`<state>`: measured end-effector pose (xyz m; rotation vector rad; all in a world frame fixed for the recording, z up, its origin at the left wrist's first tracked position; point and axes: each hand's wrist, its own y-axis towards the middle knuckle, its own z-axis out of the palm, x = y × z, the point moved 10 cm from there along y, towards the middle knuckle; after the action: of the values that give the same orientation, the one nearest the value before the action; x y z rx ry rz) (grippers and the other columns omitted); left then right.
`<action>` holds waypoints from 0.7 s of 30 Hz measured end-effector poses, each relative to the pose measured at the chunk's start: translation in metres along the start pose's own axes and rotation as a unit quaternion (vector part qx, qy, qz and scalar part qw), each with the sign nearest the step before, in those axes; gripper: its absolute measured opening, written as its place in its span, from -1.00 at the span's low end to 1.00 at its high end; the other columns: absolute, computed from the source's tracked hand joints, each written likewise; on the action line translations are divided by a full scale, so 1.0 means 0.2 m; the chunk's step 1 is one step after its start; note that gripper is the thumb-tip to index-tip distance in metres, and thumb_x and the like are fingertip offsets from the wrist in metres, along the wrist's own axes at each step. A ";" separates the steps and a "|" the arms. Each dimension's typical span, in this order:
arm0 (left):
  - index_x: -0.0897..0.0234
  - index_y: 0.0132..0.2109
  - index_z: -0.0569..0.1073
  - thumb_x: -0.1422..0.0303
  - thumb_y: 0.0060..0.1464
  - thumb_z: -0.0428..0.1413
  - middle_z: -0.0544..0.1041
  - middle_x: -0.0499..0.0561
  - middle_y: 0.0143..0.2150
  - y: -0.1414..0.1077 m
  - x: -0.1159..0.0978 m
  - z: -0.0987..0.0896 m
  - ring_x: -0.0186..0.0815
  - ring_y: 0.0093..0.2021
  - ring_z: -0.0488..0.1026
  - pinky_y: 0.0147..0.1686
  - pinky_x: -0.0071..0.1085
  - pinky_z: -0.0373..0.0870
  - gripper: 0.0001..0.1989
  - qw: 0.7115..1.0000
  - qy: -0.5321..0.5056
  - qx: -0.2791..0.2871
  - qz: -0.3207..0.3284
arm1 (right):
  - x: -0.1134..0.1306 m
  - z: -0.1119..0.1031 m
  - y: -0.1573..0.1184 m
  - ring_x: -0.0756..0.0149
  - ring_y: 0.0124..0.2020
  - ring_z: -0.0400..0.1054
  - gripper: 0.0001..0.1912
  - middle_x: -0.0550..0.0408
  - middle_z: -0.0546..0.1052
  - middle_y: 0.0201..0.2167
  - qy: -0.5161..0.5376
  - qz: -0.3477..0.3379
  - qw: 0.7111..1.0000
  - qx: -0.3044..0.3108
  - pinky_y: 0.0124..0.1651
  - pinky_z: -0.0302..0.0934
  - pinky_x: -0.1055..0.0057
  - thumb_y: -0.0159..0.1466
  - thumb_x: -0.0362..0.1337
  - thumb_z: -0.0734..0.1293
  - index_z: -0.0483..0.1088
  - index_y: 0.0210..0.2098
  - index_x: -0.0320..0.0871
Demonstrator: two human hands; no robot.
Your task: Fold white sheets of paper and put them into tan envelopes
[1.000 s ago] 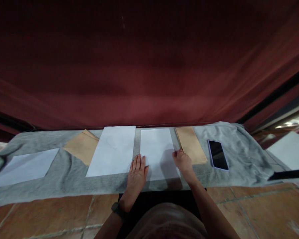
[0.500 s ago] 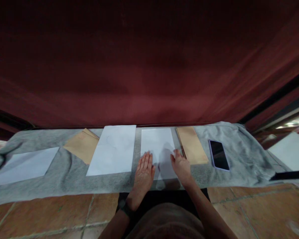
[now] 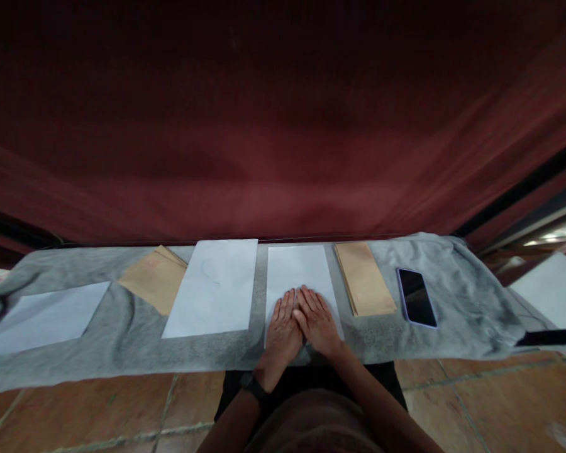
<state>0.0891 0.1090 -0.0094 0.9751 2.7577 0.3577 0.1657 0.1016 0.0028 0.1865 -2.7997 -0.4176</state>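
Note:
A white sheet of paper (image 3: 297,267) lies in front of me on the grey cloth (image 3: 207,355). My left hand (image 3: 283,330) rests flat on its near part, fingers stretched out. Beside it, my right hand (image 3: 317,324) also lies flat on the sheet, its thumb touching my left hand. Neither hand grips anything. The near edge of the sheet is partly covered by the hands. Right of the sheet is a stack of brown envelopes (image 3: 365,277); to the left lies a larger white paper (image 3: 212,289).
Further left are more brown envelopes (image 3: 155,280), partly under the larger paper, and another white sheet (image 3: 47,318). A phone (image 3: 416,297) lies at the right. Behind the cloth-covered surface rises a dark red fabric wall (image 3: 283,157). A white panel (image 3: 554,289) stands at far right.
My right hand has moved left from the sheet's right edge, flattening beside my left hand. My left hand has shifted slightly right and stays flat.

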 end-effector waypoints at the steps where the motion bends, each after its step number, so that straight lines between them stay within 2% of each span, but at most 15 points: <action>1: 0.44 0.48 0.01 0.46 0.32 -0.14 0.15 0.25 0.47 0.00 0.01 -0.01 -0.12 0.49 0.03 0.42 -0.05 0.08 -0.38 1.000 -0.002 0.000 -0.010 | -0.02 0.00 -0.01 0.14 0.45 0.03 -0.44 -0.12 0.18 0.43 -0.013 0.005 1.000 -0.005 0.45 -0.05 0.09 0.53 -0.14 0.06 0.11 0.42 -0.27; 6: 0.48 0.45 0.10 0.32 0.36 -0.13 0.15 0.26 0.46 -0.02 0.13 -0.06 -0.10 0.48 0.03 0.43 -0.07 0.06 -0.41 0.998 -0.010 0.003 -0.064 | -0.11 -0.03 -0.04 0.04 0.45 0.02 -0.36 -0.23 0.16 0.43 -0.073 0.030 0.996 -0.040 0.43 -0.03 0.06 0.52 -0.10 0.07 0.02 0.44 -0.37; 11: 0.55 0.43 0.13 0.31 0.37 -0.15 0.15 0.32 0.46 -0.06 0.20 -0.09 -0.05 0.48 0.05 0.41 -0.05 0.09 -0.41 0.995 0.000 0.000 -0.101 | -0.20 -0.05 -0.08 -0.04 0.43 0.05 -0.31 -0.31 0.16 0.42 -0.107 0.063 0.991 -0.055 0.41 0.00 0.04 0.51 -0.05 0.06 -0.04 0.45 -0.42; 17: 0.55 0.41 0.16 0.32 0.38 -0.16 0.20 0.37 0.43 -0.11 0.24 -0.12 0.01 0.45 0.13 0.38 0.00 0.16 -0.43 0.989 0.004 -0.025 -0.146 | -0.27 -0.06 -0.14 -0.08 0.40 0.11 -0.26 -0.33 0.15 0.42 -0.106 0.103 0.987 -0.067 0.37 0.05 -0.02 0.51 0.01 0.03 -0.15 0.49 -0.37; 21: 0.52 0.42 0.15 0.32 0.39 -0.17 0.25 0.37 0.40 -0.09 0.26 -0.14 0.02 0.44 0.13 0.37 0.05 0.16 -0.43 0.988 -0.008 -0.048 -0.145 | -0.29 -0.08 -0.13 -0.08 0.42 0.08 -0.28 -0.34 0.16 0.41 -0.073 0.129 0.987 -0.064 0.38 0.06 -0.04 0.51 -0.01 0.02 -0.11 0.48 -0.38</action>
<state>0.0322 0.1242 0.0073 0.5412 2.7824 0.4272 0.2268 0.0830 -0.0067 -0.2437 -2.8739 -0.5643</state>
